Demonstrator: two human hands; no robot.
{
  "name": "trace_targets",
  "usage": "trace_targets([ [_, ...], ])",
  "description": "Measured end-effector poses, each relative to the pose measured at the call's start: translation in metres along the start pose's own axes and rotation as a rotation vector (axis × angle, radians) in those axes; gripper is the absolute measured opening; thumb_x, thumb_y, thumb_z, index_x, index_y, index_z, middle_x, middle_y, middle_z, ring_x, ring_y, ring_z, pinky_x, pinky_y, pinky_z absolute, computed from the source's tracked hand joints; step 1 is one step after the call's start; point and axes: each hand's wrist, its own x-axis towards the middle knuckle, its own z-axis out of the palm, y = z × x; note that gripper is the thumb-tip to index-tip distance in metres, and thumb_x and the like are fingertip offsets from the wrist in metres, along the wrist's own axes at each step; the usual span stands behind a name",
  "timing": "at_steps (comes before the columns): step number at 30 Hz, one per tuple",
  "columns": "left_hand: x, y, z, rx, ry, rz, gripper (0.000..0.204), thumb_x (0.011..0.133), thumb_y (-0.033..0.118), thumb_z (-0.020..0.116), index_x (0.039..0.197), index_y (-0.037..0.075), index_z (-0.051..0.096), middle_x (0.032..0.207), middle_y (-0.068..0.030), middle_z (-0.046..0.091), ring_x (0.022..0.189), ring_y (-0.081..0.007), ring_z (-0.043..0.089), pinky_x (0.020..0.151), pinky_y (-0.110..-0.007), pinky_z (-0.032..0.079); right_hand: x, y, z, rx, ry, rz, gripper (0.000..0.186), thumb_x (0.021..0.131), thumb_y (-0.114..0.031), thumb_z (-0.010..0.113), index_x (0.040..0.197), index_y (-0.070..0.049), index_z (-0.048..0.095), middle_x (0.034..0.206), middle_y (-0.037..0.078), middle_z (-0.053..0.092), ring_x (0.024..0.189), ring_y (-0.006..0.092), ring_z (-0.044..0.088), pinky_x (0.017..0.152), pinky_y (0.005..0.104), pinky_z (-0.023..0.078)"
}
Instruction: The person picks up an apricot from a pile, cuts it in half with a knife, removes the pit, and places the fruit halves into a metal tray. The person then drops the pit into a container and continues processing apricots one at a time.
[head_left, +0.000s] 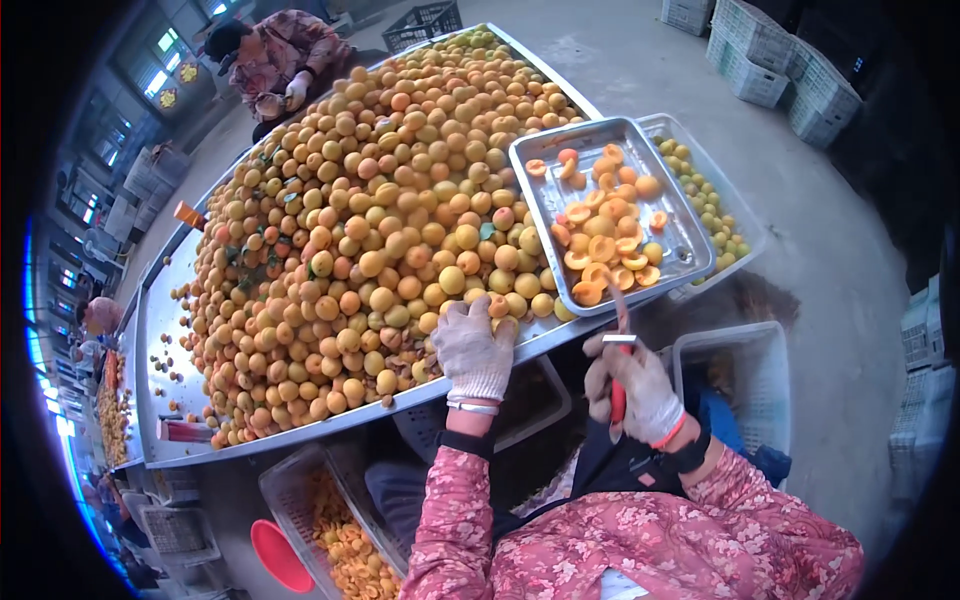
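My left hand [473, 350], in a pale knit glove, reaches into the near edge of a large heap of orange-yellow apricots [370, 240]. Its fingers curl round an apricot [498, 306] there. My right hand [640, 385], also gloved, is closed round red-handled pruning shears [618, 400], whose tip points up toward the metal tray. Halved apricots [603, 222] and a few whole-looking ones lie in that shallow metal tray [532, 205]. The tray rests at the table's right corner, partly over a clear plastic crate [745, 262] of greener fruit.
Below the table stands a crate of apricot halves [350, 545] beside a red basin [280, 556]. A white crate [775, 350] is at my right. Another person [280, 60] works across the heap. Stacked crates [770, 65] stand on the far right floor.
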Motion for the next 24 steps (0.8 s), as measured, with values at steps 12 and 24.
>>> trace_targets([
  [12,0.005,-0.015,0.029,0.000,-0.002,0.045,0.040,0.074,0.018,0.075,0.111,0.009,0.065,0.127,-0.0125,0.055,0.116,-0.0290,0.051,0.101,-0.042,0.037,-0.019,0.018,-0.009,-0.185,-0.049,0.127,0.022,0.097,-0.021,0.055,0.112,-0.005,0.053,0.072,0.002,0.053,0.054,0.0073,0.046,0.046,0.0200,0.038],
  [24,-0.072,-0.024,-0.053,-1.776,-0.153,-0.510,0.047,0.084,0.026,0.074,0.119,0.005,0.051,0.087,-0.0069,0.058,0.072,-0.0130,0.055,0.080,-0.035,0.053,-0.036,0.039,0.019,-0.406,-0.219,0.021,0.018,0.101,-0.024,0.050,0.106,-0.007,0.055,0.060,-0.004,0.046,0.046,0.0050,0.040,0.043,0.0207,0.035],
])
